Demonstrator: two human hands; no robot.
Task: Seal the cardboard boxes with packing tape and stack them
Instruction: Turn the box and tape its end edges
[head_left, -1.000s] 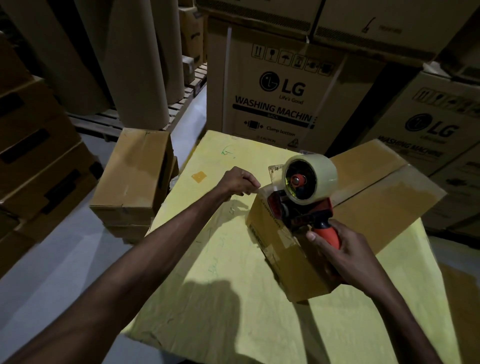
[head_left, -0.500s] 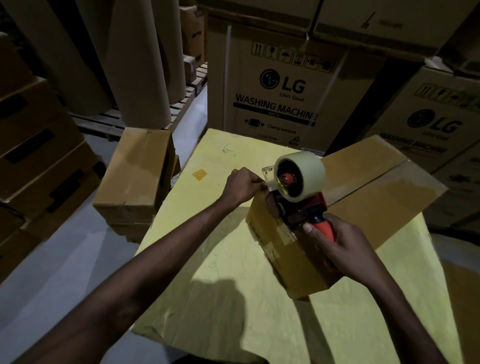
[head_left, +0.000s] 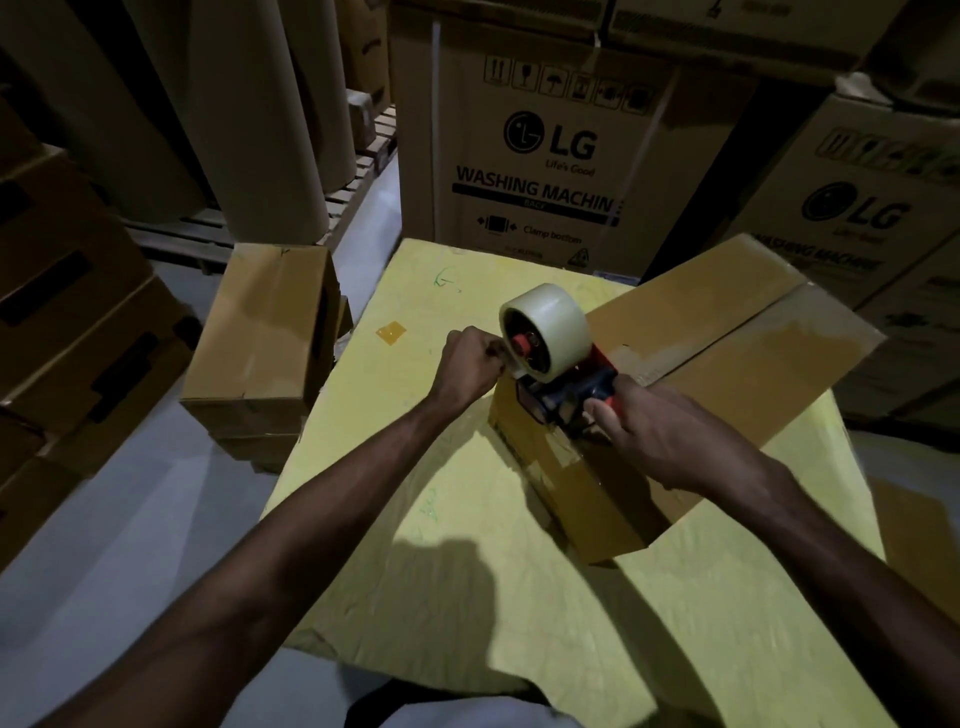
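Right hand (head_left: 660, 441): wrapped round the red handle of the tape dispenser (head_left: 569, 389); the fingers cover most of the handle.
Left hand (head_left: 470, 364): fingers curled tight against the left rim of the tape roll (head_left: 550, 327); whether they pinch a tape end cannot be made out.
Tape dispenser: sits at the near left top edge of the cardboard box (head_left: 737, 358), roll uppermost; its blade end is hidden behind the hands.
Cardboard box: lies slantwise on the yellow surface (head_left: 415, 519), flaps down and meeting at a centre seam; a glossy strip shows on its near end face.
Box stack (head_left: 260, 332): on the floor just left of the surface; its lower boxes are largely hidden.
Washing machine cartons (head_left: 545, 156): stand behind the surface, cut off at the top.
Paper rolls (head_left: 249, 104): upright at far left, dim.
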